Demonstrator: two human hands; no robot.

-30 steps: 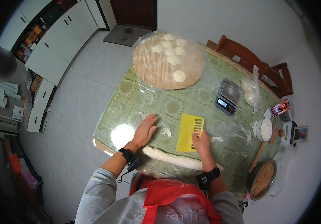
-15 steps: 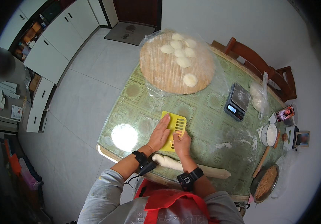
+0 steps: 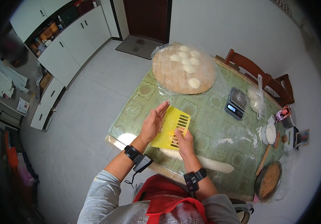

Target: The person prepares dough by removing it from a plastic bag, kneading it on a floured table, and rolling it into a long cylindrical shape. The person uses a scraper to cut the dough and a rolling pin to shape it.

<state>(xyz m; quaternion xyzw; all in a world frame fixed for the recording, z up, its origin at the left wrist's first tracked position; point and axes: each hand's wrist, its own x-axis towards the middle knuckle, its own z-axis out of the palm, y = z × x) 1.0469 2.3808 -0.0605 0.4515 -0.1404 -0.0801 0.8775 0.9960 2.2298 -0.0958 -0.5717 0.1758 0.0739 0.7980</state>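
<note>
My right hand [image 3: 185, 144] is closed on the slotted side of a yellow dough scraper [image 3: 169, 125], a flat sheet with a row of long slots. At the scraper's left edge is my left hand [image 3: 153, 122], fingers stretched out and palm turned toward the sheet. Whether the palm touches that edge, I cannot tell. A long pale rope of dough [image 3: 215, 165] lies along the near side of the table, partly hidden under the scraper and my right forearm.
A round wooden board [image 3: 168, 76] with several flat dough rounds stands at the table's far end. Along the right are a kitchen scale [image 3: 236, 102], a bagged dough lump [image 3: 255, 100], a bowl of flour [image 3: 269, 133], a rolling pin [image 3: 263, 160] and a pan of brown filling [image 3: 270, 180].
My left hand has come off the scraper's face and turned on edge beside it. The scraper is tilted up toward me, still in my right hand. The whole view has shifted slightly.
</note>
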